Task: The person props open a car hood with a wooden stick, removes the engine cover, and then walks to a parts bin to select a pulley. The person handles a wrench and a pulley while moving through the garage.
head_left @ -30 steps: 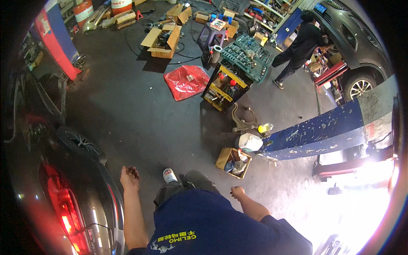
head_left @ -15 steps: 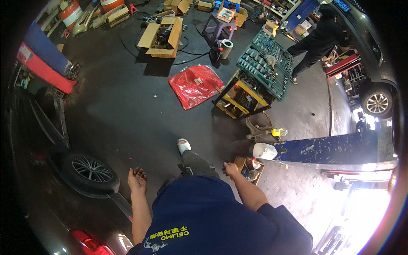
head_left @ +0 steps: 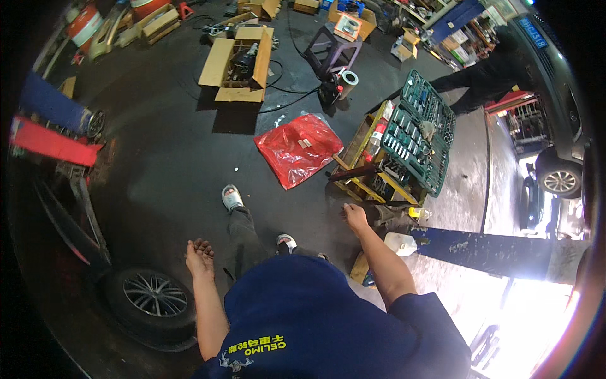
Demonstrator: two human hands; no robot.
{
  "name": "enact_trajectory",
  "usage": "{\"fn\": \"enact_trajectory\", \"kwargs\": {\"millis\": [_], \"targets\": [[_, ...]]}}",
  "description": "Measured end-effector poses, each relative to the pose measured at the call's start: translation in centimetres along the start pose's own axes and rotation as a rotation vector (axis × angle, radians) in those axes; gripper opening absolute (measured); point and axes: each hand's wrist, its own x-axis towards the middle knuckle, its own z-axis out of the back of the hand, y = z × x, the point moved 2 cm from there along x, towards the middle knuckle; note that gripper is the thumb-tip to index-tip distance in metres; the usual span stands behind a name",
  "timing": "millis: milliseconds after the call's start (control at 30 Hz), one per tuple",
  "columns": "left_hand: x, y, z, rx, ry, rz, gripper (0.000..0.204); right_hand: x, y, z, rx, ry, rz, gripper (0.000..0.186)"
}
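Note:
My left hand [head_left: 201, 258] hangs at my left side, palm turned up, fingers loosely bent and apart, with nothing in it. Below it and to the left is the car wheel [head_left: 158, 297]. On my right side, my right hand [head_left: 355, 216] hangs with loosely curled fingers, partly turned away; I see nothing held in it. Closest to that hand is a yellow-and-black tool cart [head_left: 361, 186], apart from it. An opened green socket set case [head_left: 413, 142] lies on the cart. Left of the cart, a red plastic-wrapped package [head_left: 297, 151] rests on the dark floor.
Ahead stand an opened cardboard box [head_left: 221, 63] with a metal part, a purple stool [head_left: 328, 50] and a cylindrical filter [head_left: 348, 82]. A blue lift arm [head_left: 486, 249] and a white jug [head_left: 401, 244] are at right. Another person [head_left: 486, 72] stands beside a raised car [head_left: 562, 95].
I have stepped forward, my left foot now ahead. The tool cart and red package appear nearer, and the left wheel has slipped back. My right hand has swung forward, still without anything visible in it.

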Motion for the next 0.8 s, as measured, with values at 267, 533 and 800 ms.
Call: {"fn": "enact_trajectory", "kwargs": {"millis": [267,533,800], "targets": [[15.1,-15.2,-10.6,0.109,0.100,0.035,0.040,-9.1,3.0,-6.0,0.086,0.163,-0.476,0.042],[25.2,-30.8,-22.2,0.168,0.099,-0.060,0.038,-1.8,21.3,-9.5,0.260,0.056,-0.403,0.041],[29.7,-35.2,-29.8,0.099,0.106,-0.041,0.040,15.3,33.4,-17.2,0.228,0.107,-0.323,0.040]]}}
